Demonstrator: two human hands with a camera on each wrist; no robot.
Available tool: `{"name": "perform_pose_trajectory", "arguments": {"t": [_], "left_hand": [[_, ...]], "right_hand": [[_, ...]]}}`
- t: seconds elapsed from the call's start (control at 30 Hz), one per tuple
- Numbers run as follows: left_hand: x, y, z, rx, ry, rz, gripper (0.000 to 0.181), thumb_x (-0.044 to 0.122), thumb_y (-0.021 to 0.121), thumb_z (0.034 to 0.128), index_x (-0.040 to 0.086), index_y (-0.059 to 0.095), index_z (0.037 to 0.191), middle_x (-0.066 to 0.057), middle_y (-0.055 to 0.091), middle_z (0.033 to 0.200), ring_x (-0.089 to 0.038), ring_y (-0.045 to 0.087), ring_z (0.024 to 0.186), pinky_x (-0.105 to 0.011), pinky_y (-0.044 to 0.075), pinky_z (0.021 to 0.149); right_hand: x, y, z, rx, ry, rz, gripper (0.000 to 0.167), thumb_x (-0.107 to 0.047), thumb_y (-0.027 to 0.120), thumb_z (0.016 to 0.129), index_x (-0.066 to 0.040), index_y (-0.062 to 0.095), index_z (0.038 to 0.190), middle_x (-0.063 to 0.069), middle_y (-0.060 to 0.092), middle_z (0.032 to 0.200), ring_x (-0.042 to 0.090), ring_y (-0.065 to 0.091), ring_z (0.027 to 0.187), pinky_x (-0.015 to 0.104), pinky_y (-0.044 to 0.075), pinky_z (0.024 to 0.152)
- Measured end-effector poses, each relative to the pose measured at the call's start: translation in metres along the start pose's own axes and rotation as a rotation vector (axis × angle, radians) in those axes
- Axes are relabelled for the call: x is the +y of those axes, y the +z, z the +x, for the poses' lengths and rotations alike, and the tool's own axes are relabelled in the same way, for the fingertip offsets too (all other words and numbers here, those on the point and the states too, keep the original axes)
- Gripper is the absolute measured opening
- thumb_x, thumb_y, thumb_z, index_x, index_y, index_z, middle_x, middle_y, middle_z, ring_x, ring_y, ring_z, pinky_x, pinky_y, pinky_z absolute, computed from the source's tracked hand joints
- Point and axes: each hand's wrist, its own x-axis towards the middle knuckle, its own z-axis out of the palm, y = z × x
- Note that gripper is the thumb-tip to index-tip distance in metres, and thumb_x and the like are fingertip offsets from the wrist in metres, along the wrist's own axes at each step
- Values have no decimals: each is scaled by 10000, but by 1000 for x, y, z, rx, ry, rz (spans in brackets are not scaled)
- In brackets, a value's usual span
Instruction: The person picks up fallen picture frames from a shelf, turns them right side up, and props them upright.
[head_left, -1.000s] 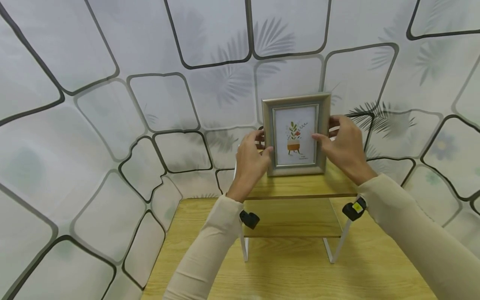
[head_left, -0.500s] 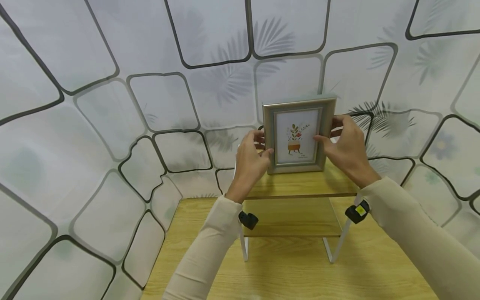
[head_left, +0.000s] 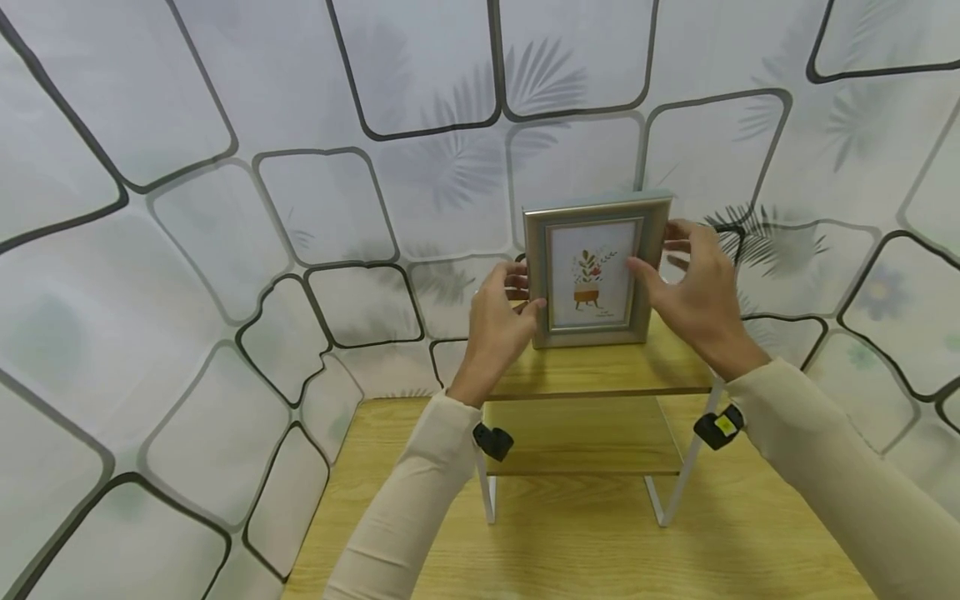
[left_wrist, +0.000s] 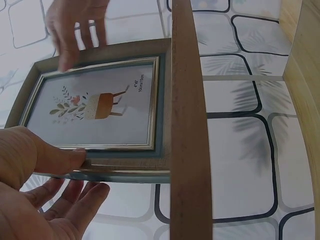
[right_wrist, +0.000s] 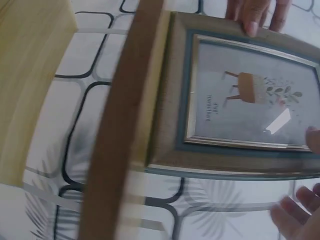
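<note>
A silver-brown picture frame stands upright on the top board of a small two-tier wooden shelf, leaning back a little. Its picture shows a plant in an orange pot. My left hand pinches the frame's left side, thumb on the front border and fingers behind, as the frame in the left wrist view also shows. At the right side, my right hand is spread about the edge. Its thumb lies in front of the border, while its fingers stand apart from the frame in the right wrist view.
The shelf has a lower board and white metal legs. It stands on a wooden surface. Patterned wall covering rises close behind and wraps round to the left.
The frame has turned slightly, its right side going back, and its top has tilted away. My right hand has loosened and shifted slightly right. The left hand stays almost in place.
</note>
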Motion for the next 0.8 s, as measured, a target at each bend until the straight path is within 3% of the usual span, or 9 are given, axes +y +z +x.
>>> {"name": "perform_pose_trajectory", "arguments": {"t": [0.17,0.3,0.5,0.67,0.8], "left_hand": [[-1,-4,1,-5,-9,-5,452,-3,754,898,32,583,1315,-102,646,1184,-238,651,1060,-204,550,852],[-1,-6,1,-12,-5,5,444,26,752,911,38,591,1324,-101,655,1179,-221,655,1060,-220,556,856],[-2,-8,1,-24,21,5,406,53,720,944,26,606,1332,-110,669,1178,-233,669,1069,-237,561,867],[-2,-8,1,-25,50,-9,390,32,699,953,12,608,1332,-131,675,1177,-256,684,1061,-246,566,861],[-3,-8,1,-23,69,5,370,43,707,952,11,618,1309,-132,683,1168,-258,692,1048,-253,571,853]], "right_hand": [[-15,-1,13,191,-244,-48,602,-146,775,902,104,514,1383,264,522,1399,355,384,1412,475,258,1190],[-36,6,22,240,-347,-54,601,-134,765,899,105,516,1392,249,497,1448,321,278,1490,430,163,1232],[-56,24,27,121,-447,-163,614,-221,704,970,149,481,1406,314,488,1444,448,330,1448,474,182,1228],[-61,36,25,11,-390,-249,657,-295,684,986,154,471,1415,317,483,1454,462,373,1421,491,162,1231],[-62,39,23,-21,-350,-283,640,-309,682,985,150,503,1393,307,498,1447,449,384,1419,476,167,1232]]}}
